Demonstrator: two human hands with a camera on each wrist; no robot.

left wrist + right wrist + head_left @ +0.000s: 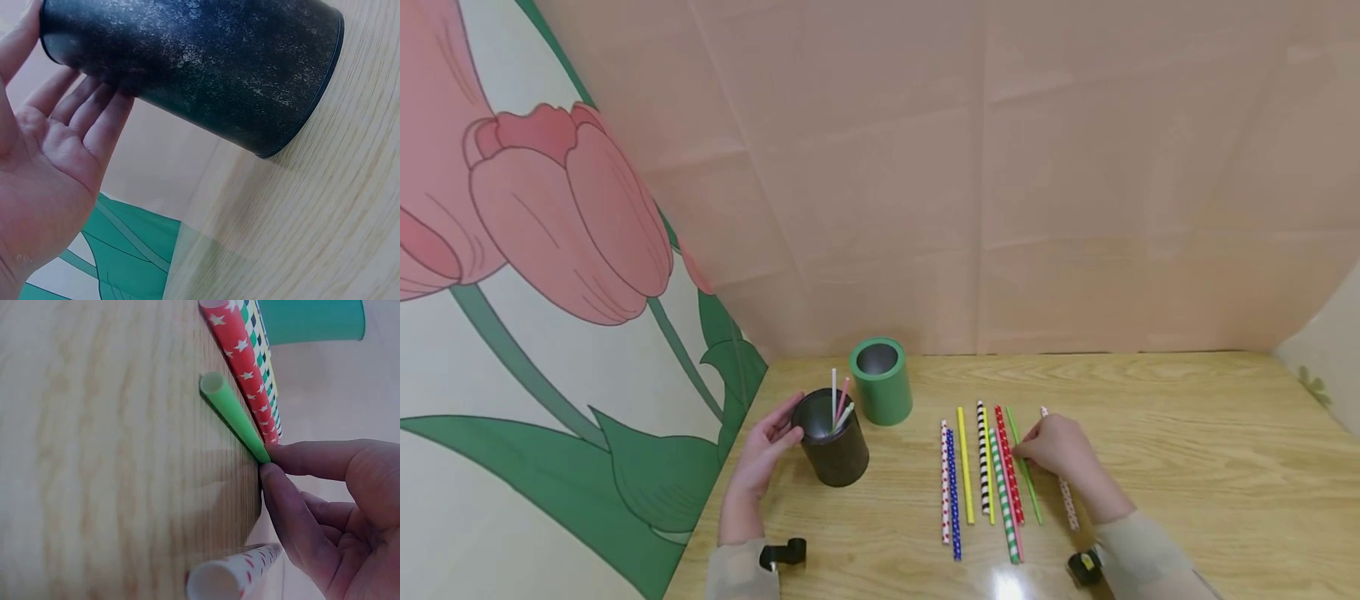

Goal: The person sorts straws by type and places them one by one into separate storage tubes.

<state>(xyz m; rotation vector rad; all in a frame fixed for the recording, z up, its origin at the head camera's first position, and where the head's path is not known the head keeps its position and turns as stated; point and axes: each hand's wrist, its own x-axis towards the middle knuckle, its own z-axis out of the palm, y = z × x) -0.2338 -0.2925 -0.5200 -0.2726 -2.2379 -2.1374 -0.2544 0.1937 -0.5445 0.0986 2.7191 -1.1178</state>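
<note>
My left hand (767,446) grips the rim of a black cylindrical cup (838,458), thumb on one side and fingers on the other. Inside the cup lean a white straw (833,385), a pink straw (842,394) and a pale green one. The left wrist view shows the cup's base (294,134) at the wooden table. On the right, my right hand (1063,454) pinches a thin green straw (234,415) between thumb and index finger, low over the table. Close by on its left lies a red straw with white stars (244,369); a red-dotted white straw (240,575) is on its other side.
Several paper straws lie side by side left of my right hand, among them a blue one (955,500), a yellow one (966,467) and a black-striped one (982,458). Behind the black cup stands a green cup (887,400). A pinkish sheet (1075,208) hangs along the table's back edge.
</note>
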